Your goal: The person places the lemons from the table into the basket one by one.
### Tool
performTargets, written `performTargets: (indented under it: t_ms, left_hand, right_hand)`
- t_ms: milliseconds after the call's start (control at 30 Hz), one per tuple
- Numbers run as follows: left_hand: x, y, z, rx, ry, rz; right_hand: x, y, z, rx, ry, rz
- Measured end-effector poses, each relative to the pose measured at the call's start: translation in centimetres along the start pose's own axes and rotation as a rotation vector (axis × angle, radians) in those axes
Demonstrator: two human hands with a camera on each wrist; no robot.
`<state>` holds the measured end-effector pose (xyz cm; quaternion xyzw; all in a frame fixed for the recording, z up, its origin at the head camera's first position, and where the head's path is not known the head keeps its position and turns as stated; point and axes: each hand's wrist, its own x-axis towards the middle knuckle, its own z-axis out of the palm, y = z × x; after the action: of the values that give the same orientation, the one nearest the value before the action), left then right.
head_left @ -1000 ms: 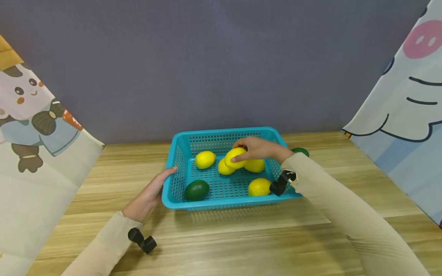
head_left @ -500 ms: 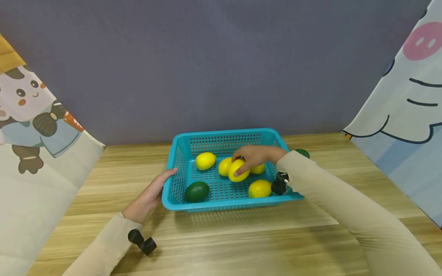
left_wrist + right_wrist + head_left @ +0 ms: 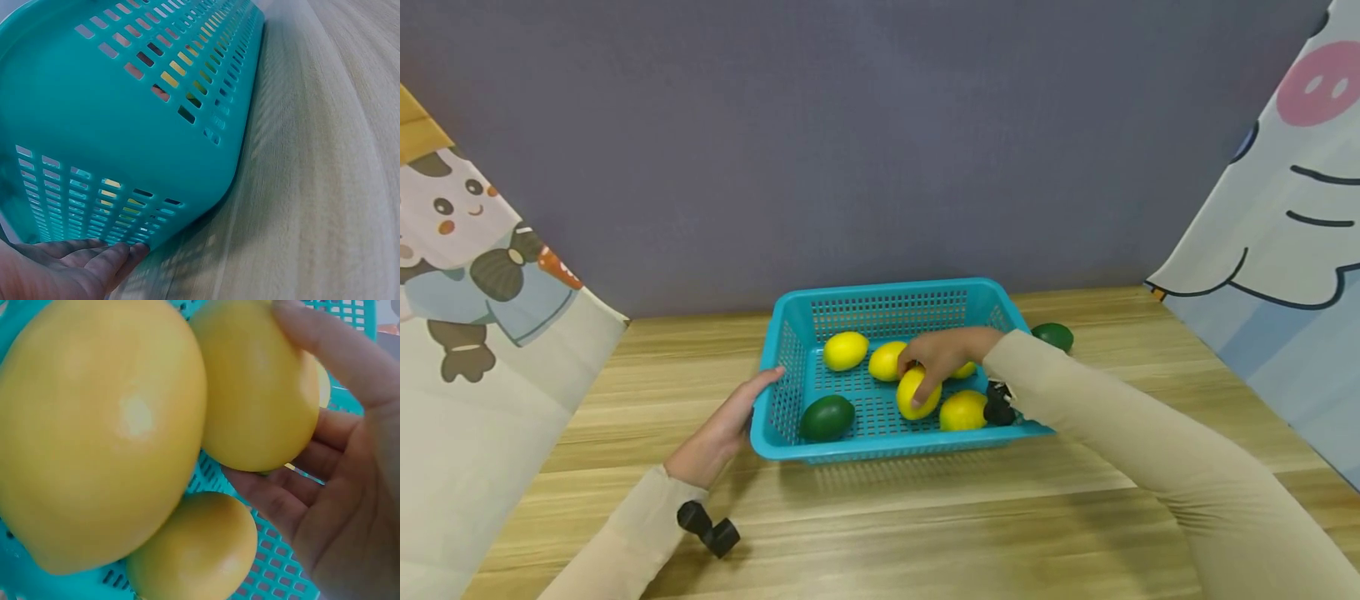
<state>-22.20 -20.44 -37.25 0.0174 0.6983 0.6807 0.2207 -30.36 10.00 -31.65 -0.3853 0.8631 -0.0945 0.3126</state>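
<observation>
A blue-green perforated plastic basket (image 3: 887, 448) stands on the table with several lemons and a dark green avocado-like fruit (image 3: 827, 417) in it. Inside it my right hand (image 3: 946, 350) holds a lemon (image 3: 917, 398) between thumb and fingers, low over the basket floor. In the right wrist view the held lemon (image 3: 256, 394) lies beside a large-looking near lemon (image 3: 100, 425), with another lemon (image 3: 200, 550) below. My left hand (image 3: 726, 423) grips the basket's left side, thumb over the rim. Its fingers (image 3: 106, 262) press the outer wall in the left wrist view.
Other lemons lie at the basket's back left (image 3: 846, 351), the middle (image 3: 886, 362) and the front right (image 3: 962, 411); one (image 3: 964, 370) is partly behind my right hand. A second green fruit (image 3: 1054, 336) sits on the table (image 3: 850, 533) outside the basket's right side. A grey panel (image 3: 880, 150) stands behind.
My right hand has brought its lemon toward the basket's front and lower, away from the middle lemon. The left hand keeps its hold on the basket, which has barely moved.
</observation>
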Motion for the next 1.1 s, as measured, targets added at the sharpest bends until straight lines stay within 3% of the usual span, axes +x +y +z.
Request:
performTargets:
  t_ms: [200, 533, 1100]
  left_hand:
    - [0.07, -0.09, -0.02, -0.003, -0.003, 0.002]
    - [0.18, -0.22, -0.2, 0.009, -0.005, -0.002]
    - [0.37, -0.23, -0.46, 0.002, -0.016, 0.012]
  right_hand:
    - [0.18, 0.02, 0.29, 0.001, -0.03, 0.009]
    - [0.18, 0.14, 0.44, 0.023, -0.06, 0.1]
    - [-0.13, 0.48, 0.04, 0.07, -0.074, 0.111]
